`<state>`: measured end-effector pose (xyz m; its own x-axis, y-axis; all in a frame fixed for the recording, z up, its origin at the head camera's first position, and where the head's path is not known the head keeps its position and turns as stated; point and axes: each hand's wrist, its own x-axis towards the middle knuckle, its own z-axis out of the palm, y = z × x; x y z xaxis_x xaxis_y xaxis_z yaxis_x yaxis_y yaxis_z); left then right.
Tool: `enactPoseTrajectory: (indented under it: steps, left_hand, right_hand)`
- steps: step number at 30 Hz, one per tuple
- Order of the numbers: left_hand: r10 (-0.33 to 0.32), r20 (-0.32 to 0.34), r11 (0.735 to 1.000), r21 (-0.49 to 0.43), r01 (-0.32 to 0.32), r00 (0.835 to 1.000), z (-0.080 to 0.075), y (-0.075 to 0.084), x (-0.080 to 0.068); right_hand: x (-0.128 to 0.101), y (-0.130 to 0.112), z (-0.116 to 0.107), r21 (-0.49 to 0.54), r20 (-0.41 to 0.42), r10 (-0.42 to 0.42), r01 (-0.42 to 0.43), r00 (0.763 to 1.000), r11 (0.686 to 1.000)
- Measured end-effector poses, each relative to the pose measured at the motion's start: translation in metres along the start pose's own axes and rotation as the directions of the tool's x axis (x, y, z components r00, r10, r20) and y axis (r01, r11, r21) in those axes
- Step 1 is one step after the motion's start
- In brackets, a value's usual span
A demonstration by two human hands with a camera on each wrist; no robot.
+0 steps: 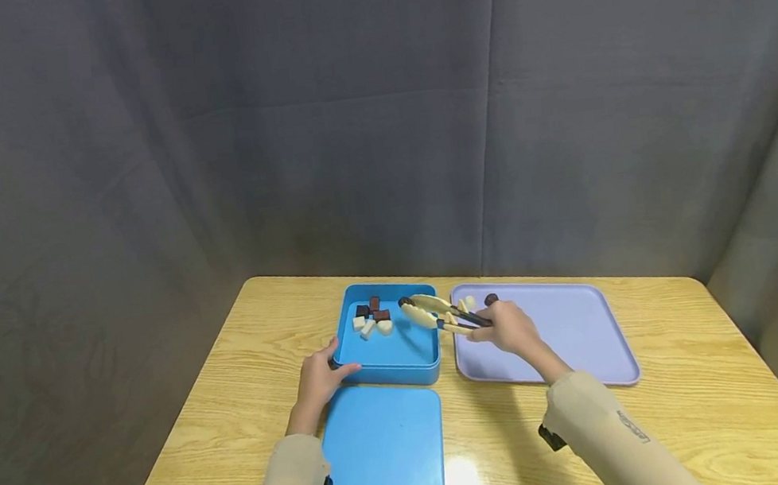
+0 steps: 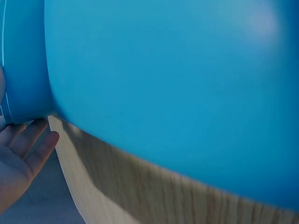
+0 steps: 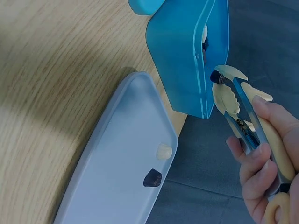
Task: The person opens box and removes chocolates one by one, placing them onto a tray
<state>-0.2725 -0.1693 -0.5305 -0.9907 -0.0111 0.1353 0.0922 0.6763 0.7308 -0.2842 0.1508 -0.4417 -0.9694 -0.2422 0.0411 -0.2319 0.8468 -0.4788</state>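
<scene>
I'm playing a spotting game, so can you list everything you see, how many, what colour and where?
Box: one, blue, on the table
Lid: one, blue, in front of the box
Tray: one, light purple, right of the box
Tongs: one pair, cream and dark, over the box
Dark pieces: at least five, brown to black; one on the tray, one in the tongs, the rest in the box
White pieces: four, three in the box, one on the tray
Table: one, wood-coloured, underneath
Curtain: count unclear, grey, behind
Sleeves: two, beige, on the arms
Left hand: one, at the box's near left corner
Right hand: one, holding the tongs
</scene>
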Motion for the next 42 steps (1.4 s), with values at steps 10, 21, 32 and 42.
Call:
enactPoseTrajectory:
  steps: [10,21,32,42]
  left_hand:
    - [-0.008,0.008,1.0,-0.012,0.008,1.0,-0.001,-0.003,0.002]
    - [-0.019,0.013,1.0,-0.003,0.019,1.0,-0.001,-0.004,0.004]
    - [-0.021,0.014,1.0,0.007,0.021,1.0,-0.003,-0.008,0.006]
    - [-0.01,0.004,1.0,0.006,0.01,1.0,-0.002,-0.008,0.006]
  right_hand:
    - [-0.02,0.017,-0.004,0.082,-0.06,0.017,-0.012,0.998,0.997]
    - [-0.042,0.031,-0.01,0.148,-0.095,0.05,-0.036,0.994,0.988]
    - [-0.057,0.044,-0.017,0.191,-0.127,0.086,-0.061,0.988,0.98]
    - [-0.072,0.061,-0.021,0.161,-0.157,0.127,-0.102,0.979,0.982]
